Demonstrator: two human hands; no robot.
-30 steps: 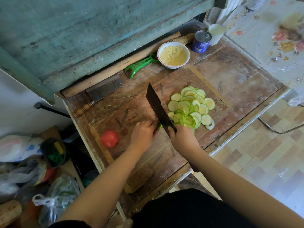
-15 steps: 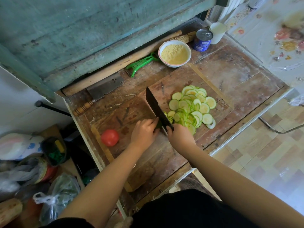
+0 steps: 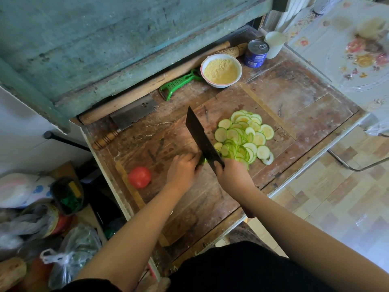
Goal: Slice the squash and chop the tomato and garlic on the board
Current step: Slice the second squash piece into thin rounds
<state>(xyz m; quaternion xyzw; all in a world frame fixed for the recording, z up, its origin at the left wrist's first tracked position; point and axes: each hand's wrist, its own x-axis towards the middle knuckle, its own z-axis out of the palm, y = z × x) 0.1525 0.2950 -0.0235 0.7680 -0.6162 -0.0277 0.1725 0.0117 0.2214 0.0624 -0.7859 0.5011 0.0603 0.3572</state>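
Observation:
A worn wooden board (image 3: pixel 174 135) lies on the table. My right hand (image 3: pixel 232 175) grips the handle of a dark cleaver (image 3: pixel 202 138), its blade standing edge-down on the board. My left hand (image 3: pixel 183 170) curls over the last stub of green squash (image 3: pixel 202 160), right against the blade's left side; most of the stub is hidden under my fingers. A heap of thin squash slices (image 3: pixel 244 138) lies to the right of the blade. A whole red tomato (image 3: pixel 139 177) sits near the board's left edge. I see no garlic.
A second cleaver with a wooden handle (image 3: pixel 128 121), a rolling pin (image 3: pixel 147 89), a green peeler (image 3: pixel 179 83), a bowl of yellow meal (image 3: pixel 221 70), a tin can (image 3: pixel 256 52) and a white cup (image 3: pixel 274 44) line the back. Bags and clutter (image 3: pixel 42 218) fill the floor at left.
The cleaver and both hands stay at the squash stub; the blade has shifted only slightly between cuts. The slice heap looks the same.

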